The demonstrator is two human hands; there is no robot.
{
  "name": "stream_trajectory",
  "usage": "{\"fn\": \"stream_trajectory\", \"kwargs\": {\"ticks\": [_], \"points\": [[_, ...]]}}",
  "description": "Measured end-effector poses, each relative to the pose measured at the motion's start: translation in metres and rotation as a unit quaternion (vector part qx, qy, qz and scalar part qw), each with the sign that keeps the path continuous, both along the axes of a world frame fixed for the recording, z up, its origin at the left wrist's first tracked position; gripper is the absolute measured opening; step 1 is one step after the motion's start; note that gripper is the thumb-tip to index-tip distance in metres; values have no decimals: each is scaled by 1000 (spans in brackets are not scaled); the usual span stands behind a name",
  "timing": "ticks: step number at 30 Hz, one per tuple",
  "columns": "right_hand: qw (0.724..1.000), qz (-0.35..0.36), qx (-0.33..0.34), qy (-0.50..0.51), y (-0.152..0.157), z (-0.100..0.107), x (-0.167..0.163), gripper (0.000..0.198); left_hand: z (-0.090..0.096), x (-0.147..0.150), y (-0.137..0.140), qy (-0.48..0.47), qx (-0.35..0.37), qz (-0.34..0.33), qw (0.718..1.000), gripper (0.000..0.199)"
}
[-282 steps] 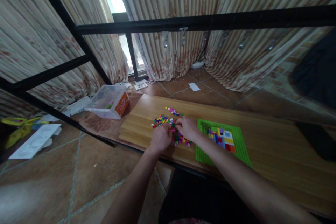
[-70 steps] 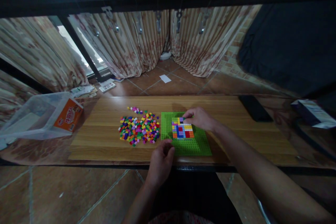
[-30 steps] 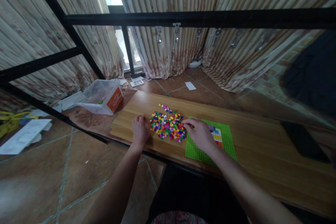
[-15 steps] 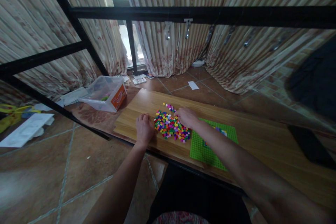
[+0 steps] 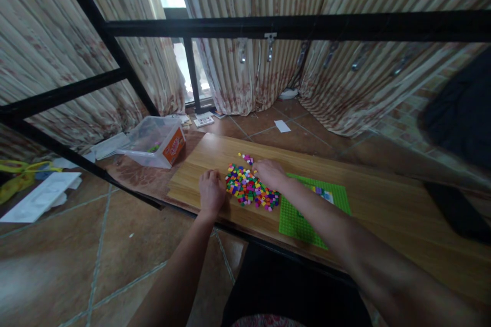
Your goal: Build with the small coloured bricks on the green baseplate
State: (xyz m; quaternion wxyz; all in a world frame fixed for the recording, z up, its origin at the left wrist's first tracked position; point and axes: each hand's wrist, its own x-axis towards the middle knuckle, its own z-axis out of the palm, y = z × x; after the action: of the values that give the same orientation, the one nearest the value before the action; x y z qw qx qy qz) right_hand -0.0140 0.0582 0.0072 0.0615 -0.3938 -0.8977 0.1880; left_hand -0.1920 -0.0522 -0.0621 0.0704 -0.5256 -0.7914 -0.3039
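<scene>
A heap of small coloured toy bricks (image 5: 247,188) lies on the wooden board (image 5: 218,150) between my hands. At the heap's left edge rests my left hand (image 5: 211,190), its fingers curled in; whatever they may hold is hidden. My right hand (image 5: 268,172) reaches over the heap's far right side, fingers bent together and touching the bricks. I cannot make out what is between its fingertips. Under my right forearm is a green studded baseplate (image 5: 303,225), with several coloured bricks set on it, partly covered by the arm. A few pink and yellow bricks (image 5: 246,158) lie beyond the heap.
A clear plastic box (image 5: 148,145) with an orange label stands past the board's left end. A black flat object (image 5: 456,212) lies on the board at right. Black metal bars (image 5: 230,27) with hanging clips cross in front of curtains. White packaging (image 5: 42,196) lies on the floor.
The view has tipped slightly upward. My right hand has shifted slightly on the far side of the heap; my left hand stays by its left edge.
</scene>
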Motion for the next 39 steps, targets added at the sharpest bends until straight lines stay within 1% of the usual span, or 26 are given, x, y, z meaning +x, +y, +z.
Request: {"fn": "stream_trajectory", "kwargs": {"ticks": [3, 5, 7, 10, 11, 13, 16, 18, 21, 22, 24, 27, 30, 34, 39], "points": [[999, -17, 25, 26, -11, 7, 7, 17, 1, 1, 0, -7, 1, 2, 1000, 24], [995, -33, 22, 92, -22, 10, 17, 19, 2, 1, 0, -8, 2, 4, 1000, 23], [982, -52, -11, 184, -35, 10, 30, 20, 2, 1, 0, -9, 3, 4, 1000, 23], [942, -96, -71, 314, -59, 4, 57, 21, 1, 0, 0, -8, 8, 1, 1000, 24], [929, -111, -88, 342, -67, 2, 67, 22, 0, -1, 0, -5, 10, -1, 1000, 24], [905, -150, -108, 384, -83, -2, 90, 25, 0, -2, 0, 2, 13, -4, 1000, 23], [868, -228, -127, 422, -100, -5, 127, 29, 1, -4, 1, 12, 11, -6, 1000, 24], [844, -288, -120, 436, -103, -5, 152, 31, 2, -5, 2, 18, 7, -8, 1000, 24], [825, -356, -69, 433, -95, -8, 181, 31, 2, -6, 4, 24, 0, -12, 1000, 25], [822, -367, -57, 433, -90, -11, 188, 31, 2, -7, 4, 24, -1, -13, 1000, 24], [813, -378, -58, 439, -77, -20, 194, 32, 2, -8, 5, 23, 0, -13, 1000, 24], [814, -359, -72, 450, -60, -37, 193, 35, 2, -8, 5, 15, 3, -10, 1000, 23], [812, -342, -91, 465, -52, -51, 187, 37, 3, -9, 5, 18, 3, -14, 1000, 23], [805, -347, -101, 470, -48, -59, 185, 35, 2, -9, 6, 33, 0, -11, 999, 23], [814, -347, -107, 454, -45, -63, 186, 35, 1, -10, 7, 43, 0, -10, 999, 24]]}}
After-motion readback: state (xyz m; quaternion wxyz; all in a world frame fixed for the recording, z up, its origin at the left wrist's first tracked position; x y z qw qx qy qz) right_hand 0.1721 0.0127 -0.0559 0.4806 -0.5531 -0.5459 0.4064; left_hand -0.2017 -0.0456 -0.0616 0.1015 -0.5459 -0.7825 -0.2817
